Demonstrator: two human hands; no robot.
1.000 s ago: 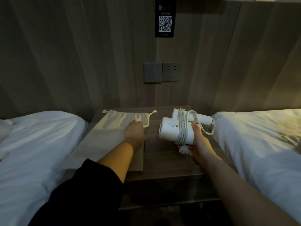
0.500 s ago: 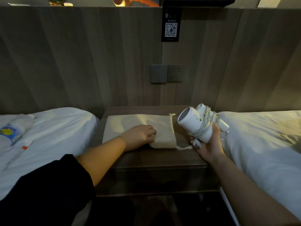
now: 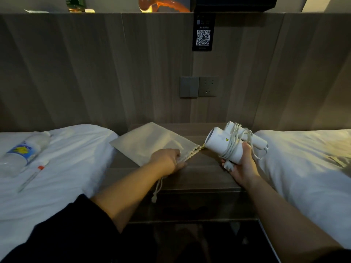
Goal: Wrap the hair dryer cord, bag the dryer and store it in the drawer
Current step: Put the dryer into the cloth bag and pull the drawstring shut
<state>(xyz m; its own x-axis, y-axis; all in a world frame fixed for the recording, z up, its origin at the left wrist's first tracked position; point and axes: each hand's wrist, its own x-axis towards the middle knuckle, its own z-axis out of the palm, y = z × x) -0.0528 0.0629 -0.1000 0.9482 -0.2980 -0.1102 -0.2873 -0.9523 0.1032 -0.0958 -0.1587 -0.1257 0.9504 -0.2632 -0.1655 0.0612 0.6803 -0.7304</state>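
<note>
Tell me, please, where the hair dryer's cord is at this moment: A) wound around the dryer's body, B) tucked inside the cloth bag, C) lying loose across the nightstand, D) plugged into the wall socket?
A: the white cord loops around the hair dryer held in the right hand, its plug dangling free.

Cord-wrapped white dryer [image 3: 226,147] held beside flat beige bag [image 3: 152,143].

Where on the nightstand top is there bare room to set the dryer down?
The nightstand is bare in front, from the left hand across to the right hand, and along a strip at the back beneath the hair dryer. The drawstring bag covers the left half, its mouth pinched by the left hand.
</note>
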